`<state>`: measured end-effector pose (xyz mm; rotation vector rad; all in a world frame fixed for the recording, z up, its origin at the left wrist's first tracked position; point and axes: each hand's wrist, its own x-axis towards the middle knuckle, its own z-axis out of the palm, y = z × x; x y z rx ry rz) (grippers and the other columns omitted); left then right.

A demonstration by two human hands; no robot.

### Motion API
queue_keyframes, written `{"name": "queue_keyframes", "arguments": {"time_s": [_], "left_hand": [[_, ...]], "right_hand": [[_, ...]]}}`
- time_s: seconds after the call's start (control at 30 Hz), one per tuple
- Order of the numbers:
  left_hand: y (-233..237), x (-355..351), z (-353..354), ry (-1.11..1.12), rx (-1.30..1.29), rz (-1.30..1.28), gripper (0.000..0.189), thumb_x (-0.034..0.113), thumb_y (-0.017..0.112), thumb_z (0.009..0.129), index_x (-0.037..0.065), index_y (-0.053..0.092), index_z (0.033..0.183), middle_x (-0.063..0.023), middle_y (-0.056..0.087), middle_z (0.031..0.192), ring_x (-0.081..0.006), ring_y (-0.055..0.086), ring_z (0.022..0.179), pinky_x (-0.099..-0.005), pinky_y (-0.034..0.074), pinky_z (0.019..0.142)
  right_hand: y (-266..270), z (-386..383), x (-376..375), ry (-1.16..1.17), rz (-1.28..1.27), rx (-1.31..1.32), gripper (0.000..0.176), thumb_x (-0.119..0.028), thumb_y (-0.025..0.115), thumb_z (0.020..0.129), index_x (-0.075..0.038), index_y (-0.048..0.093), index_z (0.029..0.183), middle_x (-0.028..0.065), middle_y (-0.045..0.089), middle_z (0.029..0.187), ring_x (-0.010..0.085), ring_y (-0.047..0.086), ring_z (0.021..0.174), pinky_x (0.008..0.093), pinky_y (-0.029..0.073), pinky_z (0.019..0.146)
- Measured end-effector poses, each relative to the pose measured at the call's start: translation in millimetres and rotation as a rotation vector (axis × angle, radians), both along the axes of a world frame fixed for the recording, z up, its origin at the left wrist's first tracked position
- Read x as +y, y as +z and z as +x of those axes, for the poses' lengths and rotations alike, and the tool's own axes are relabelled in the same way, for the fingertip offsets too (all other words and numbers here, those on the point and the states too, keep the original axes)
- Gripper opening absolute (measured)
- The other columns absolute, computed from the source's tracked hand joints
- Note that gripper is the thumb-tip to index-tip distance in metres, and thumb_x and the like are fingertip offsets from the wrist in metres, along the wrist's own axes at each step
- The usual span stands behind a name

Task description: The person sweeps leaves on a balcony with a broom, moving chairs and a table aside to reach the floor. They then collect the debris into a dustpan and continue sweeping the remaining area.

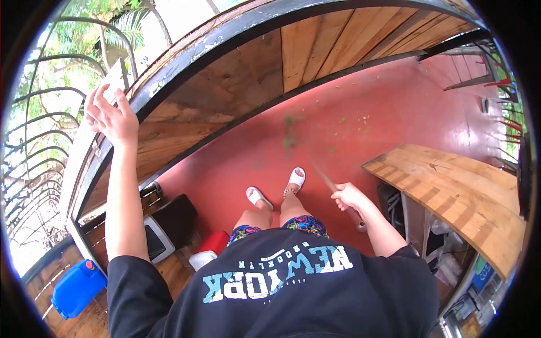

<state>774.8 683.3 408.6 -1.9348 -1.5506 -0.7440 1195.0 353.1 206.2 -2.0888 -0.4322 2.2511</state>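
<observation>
My right hand (348,197) is closed round the handle of a broom (354,214), which slants away over the red floor. Motion blurs the broom's far part, with a green smear (289,132) on the floor side beyond it. Out to the left, my left hand (112,115) is raised at the edge of the curved counter (186,70), fingers loosely bent and apart, holding nothing. A pale grey upright piece (117,73) shows just behind its fingertips.
Small leaves (342,120) lie scattered on the red floor (248,146). A wooden table (451,197) with shelves below stands at right. Left are a black bin-like box (180,222), a blue jerrycan (79,288) and metal railings (45,121). Red chairs (510,127) stand far right.
</observation>
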Motion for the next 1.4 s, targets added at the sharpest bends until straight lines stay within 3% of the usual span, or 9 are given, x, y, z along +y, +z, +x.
{"name": "queue_keyframes", "arguments": {"time_s": [0.07, 0.13, 0.27, 0.37, 0.47, 0.83, 1.0, 1.17, 1.4], "left_hand": [[3.8, -2.8, 4.6, 0.032, -0.014, -0.010, 0.029, 0.028, 0.050, 0.085, 0.011, 0.050, 0.109, -0.0118, 0.042, 0.113, -0.0285, 0.037, 0.110, -0.0455, 0.021, 0.095], [3.4, -3.2, 5.6, 0.021, -0.018, -0.011, 0.029, 0.028, 0.050, 0.085, 0.011, 0.049, 0.109, -0.0119, 0.042, 0.113, -0.0287, 0.037, 0.110, -0.0453, 0.022, 0.095], [2.8, -3.4, 5.6, 0.024, -0.012, 0.000, 0.029, 0.027, 0.050, 0.085, 0.009, 0.049, 0.108, -0.0118, 0.043, 0.113, -0.0279, 0.038, 0.110, -0.0447, 0.022, 0.094], [0.3, 0.6, 2.1, 0.004, -0.021, 0.014, 0.029, 0.027, 0.050, 0.085, 0.009, 0.049, 0.108, -0.0117, 0.043, 0.113, -0.0271, 0.037, 0.110, -0.0443, 0.022, 0.094], [2.1, -2.4, 1.7, 0.015, 0.003, 0.012, 0.030, 0.027, 0.050, 0.085, 0.008, 0.048, 0.108, -0.0116, 0.042, 0.113, -0.0267, 0.038, 0.110, -0.0437, 0.023, 0.093], [5.3, -9.7, 7.4, 0.048, -0.083, 0.017, 0.031, 0.029, 0.049, 0.086, 0.009, 0.046, 0.110, -0.0118, 0.037, 0.119, -0.0289, 0.031, 0.114, -0.0475, 0.019, 0.093], [31.0, -17.6, 87.7, -0.244, -0.222, 0.017, 0.032, 0.030, 0.050, 0.085, 0.011, 0.046, 0.111, -0.0132, 0.033, 0.123, -0.0298, 0.027, 0.115, -0.0472, 0.015, 0.096], [26.5, 7.0, 221.4, -0.251, -0.052, 0.011, 0.034, 0.037, 0.041, 0.089, 0.014, 0.043, 0.115, -0.0146, 0.028, 0.126, -0.0310, 0.019, 0.120, -0.0529, 0.012, 0.096], [-4.8, 41.2, 253.5, 0.027, -0.054, 0.019, 0.044, 0.048, 0.035, 0.089, 0.017, 0.038, 0.120, -0.0143, 0.028, 0.126, -0.0340, 0.026, 0.113, -0.0546, 0.016, 0.093]], "right_hand": [[-60.1, -21.7, -13.1, -0.242, -0.098, 0.304, 0.014, -0.006, 0.056, 0.073, 0.001, 0.060, 0.085, 0.0039, 0.051, 0.057, 0.0131, 0.049, 0.043, 0.0301, 0.042, 0.039], [-111.1, -70.1, -0.6, 0.256, -0.055, 0.287, 0.010, -0.008, 0.058, 0.072, 0.001, 0.061, 0.073, 0.0070, 0.055, 0.055, 0.0144, 0.050, 0.042, 0.0318, 0.040, 0.038], [-163.8, -174.3, 42.6, 0.430, 0.199, 0.225, 0.017, -0.011, 0.055, 0.071, -0.001, 0.058, 0.057, 0.0078, 0.054, 0.049, 0.0135, 0.051, 0.041, 0.0288, 0.038, 0.037], [-194.1, -174.7, 85.1, 0.459, 0.601, 0.164, 0.021, -0.019, 0.064, 0.070, -0.002, 0.060, 0.059, 0.0077, 0.056, 0.052, 0.0132, 0.054, 0.044, 0.0289, 0.041, 0.039], [-177.4, -120.7, 123.4, 0.329, 0.174, 0.063, 0.021, -0.022, 0.068, 0.070, -0.002, 0.060, 0.067, 0.0059, 0.059, 0.058, 0.0137, 0.055, 0.046, 0.0282, 0.043, 0.040], [-102.4, 43.8, 51.4, -0.193, 0.208, -0.358, 0.013, -0.006, 0.060, 0.075, 0.003, 0.054, 0.067, 0.0067, 0.050, 0.051, 0.0138, 0.048, 0.039, 0.0276, 0.039, 0.036], [-97.9, 25.6, 11.2, -0.473, 0.034, 0.129, 0.011, -0.007, 0.057, 0.071, 0.004, 0.057, 0.068, 0.0135, 0.056, 0.057, 0.0195, 0.055, 0.048, 0.0295, 0.044, 0.041], [-139.4, 5.6, 58.7, 0.283, 0.361, 0.100, 0.013, -0.010, 0.062, 0.070, 0.002, 0.060, 0.066, 0.0097, 0.059, 0.056, 0.0139, 0.054, 0.044, 0.0313, 0.040, 0.038], [-192.8, 127.6, 128.3, 0.215, 0.276, -0.092, 0.018, -0.016, 0.066, 0.071, 0.000, 0.059, 0.070, 0.0081, 0.057, 0.055, 0.0164, 0.054, 0.045, 0.0318, 0.042, 0.039]]}}
